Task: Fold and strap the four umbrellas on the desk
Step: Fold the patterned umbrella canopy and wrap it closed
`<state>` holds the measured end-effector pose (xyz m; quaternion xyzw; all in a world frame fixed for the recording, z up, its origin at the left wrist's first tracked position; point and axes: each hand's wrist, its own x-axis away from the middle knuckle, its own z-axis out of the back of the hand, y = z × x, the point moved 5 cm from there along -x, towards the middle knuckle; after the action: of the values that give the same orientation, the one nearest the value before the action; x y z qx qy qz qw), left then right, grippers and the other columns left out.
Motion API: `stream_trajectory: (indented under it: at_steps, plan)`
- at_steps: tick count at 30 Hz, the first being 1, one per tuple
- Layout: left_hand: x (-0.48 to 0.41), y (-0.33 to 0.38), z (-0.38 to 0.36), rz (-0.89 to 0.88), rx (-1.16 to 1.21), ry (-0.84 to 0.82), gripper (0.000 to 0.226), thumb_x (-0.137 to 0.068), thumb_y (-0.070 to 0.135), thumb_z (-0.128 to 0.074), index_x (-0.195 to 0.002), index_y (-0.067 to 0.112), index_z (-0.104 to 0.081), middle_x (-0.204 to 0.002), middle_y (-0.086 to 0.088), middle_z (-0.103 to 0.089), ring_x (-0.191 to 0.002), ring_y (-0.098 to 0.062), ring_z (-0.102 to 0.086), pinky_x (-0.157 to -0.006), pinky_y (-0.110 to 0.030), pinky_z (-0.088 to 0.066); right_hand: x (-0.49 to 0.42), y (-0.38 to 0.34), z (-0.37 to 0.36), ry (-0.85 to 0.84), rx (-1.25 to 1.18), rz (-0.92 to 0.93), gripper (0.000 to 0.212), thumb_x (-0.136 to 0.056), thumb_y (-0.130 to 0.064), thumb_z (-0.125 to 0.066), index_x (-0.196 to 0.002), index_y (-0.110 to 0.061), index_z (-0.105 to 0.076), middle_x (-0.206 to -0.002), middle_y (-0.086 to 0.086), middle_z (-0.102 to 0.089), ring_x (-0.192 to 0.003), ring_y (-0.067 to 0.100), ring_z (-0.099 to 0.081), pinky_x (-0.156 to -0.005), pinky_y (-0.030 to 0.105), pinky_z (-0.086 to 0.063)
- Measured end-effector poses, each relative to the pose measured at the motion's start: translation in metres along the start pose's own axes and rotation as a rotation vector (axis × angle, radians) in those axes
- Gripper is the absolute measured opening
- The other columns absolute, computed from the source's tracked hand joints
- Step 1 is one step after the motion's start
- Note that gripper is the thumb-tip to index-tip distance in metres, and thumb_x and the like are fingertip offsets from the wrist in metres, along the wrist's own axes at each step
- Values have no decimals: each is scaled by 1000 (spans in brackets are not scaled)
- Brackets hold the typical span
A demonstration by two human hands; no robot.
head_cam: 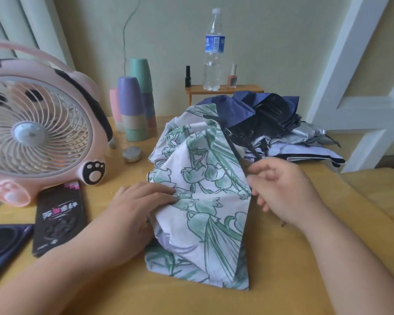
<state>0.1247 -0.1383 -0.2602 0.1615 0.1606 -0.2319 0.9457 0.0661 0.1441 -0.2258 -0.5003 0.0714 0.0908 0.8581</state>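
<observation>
Head view: floral umbrella (205,201), centre frame, looks limp and light.
Left hand (141,201) presses it flat; right hand (282,189) slack beside; best gripped by ribs (233,144).

Nothing can be read with certainty. The water bottle (214,48) wears a blue label with white characters and a barcode, all too small to make out. The black case (58,218) bears stylised white-and-pink characters, also illegible.
</observation>
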Motion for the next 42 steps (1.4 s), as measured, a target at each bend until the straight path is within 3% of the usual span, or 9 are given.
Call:
stream_trajectory:
  at_steps: [10,14,18,21,26,30,33,36,42]
  plan:
    - [10,-5,-9,-13,50,-64,62,-81,49,-46,-142,41,-51,-151,24,-45,-141,4,-34,-109,-11,-16,-5,22,-25,-119,195,-99,22,-89,-14,-77,-82,-31,-65,-80,-4,-73,-64,12,-74,-77,41,-63]
    - [7,2,1,-31,102,22,46,-87,48,-51,-132,37,-58,-136,23,-58,-127,3,-50,-104,-18,-34,-9,24,-26,-41,195,-79,18,-87,-19,-79,-96,-27,-65,-78,-10,-72,-72,5,-71,-76,30,-57]
    - [6,3,8,39,248,167,45,-86,35,-71,-129,33,-59,-123,19,-61,-104,18,-52,-84,-1,-38,-6,15,-12,85,179,-94,20,-87,-33,-78,-97,-26,-62,-82,-5,-73,-76,17,-72,-75,42,-59]
    - [9,-1,13,183,353,241,52,-74,52,-73,-120,37,-51,-120,22,-57,-112,4,-57,-99,-21,-47,7,2,2,74,227,-156,32,-86,-48,-73,-88,-18,-62,-75,4,-73,-66,25,-70,-67,46,-59]
    - [12,-2,31,245,291,265,43,-60,62,-70,-85,33,-49,-90,14,-53,-86,-10,-55,-78,-31,-51,74,-8,-8,-117,-277,-72,58,-69,-65,-81,-94,-13,-72,-96,19,-73,-90,35,-70,-71,46,-58]
    - [16,1,26,264,359,84,37,-69,39,-87,-100,38,-67,-99,18,-62,-87,-3,-61,-74,-19,-51,88,20,-33,-96,-301,16,36,-76,-33,-88,-101,-13,-74,-116,6,-74,-107,24,-70,-100,45,-53]
    - [17,10,27,202,452,-12,36,-80,20,-70,-111,39,-70,-107,24,-63,-87,-2,-62,-71,-7,-43,104,-5,-34,113,-262,240,41,-84,-36,-83,-116,-15,-71,-126,5,-70,-115,28,-65,-98,42,-51]
    - [19,13,25,286,752,-62,43,-80,18,-48,-114,26,-72,-94,21,-71,-75,-3,-64,-64,-11,-44,113,-19,-44,11,-321,269,58,-80,-43,-79,-130,-16,-66,-130,7,-68,-125,27,-62,-105,53,-46]
    - [15,16,13,388,933,-1,17,-101,13,-61,-111,24,-70,-91,5,-72,-62,-15,-64,-52,-16,-46,118,-30,-52,8,-197,276,15,-90,-27,-66,-91,-19,-79,-110,-10,-76,-113,4,-66,-90,7,-45]
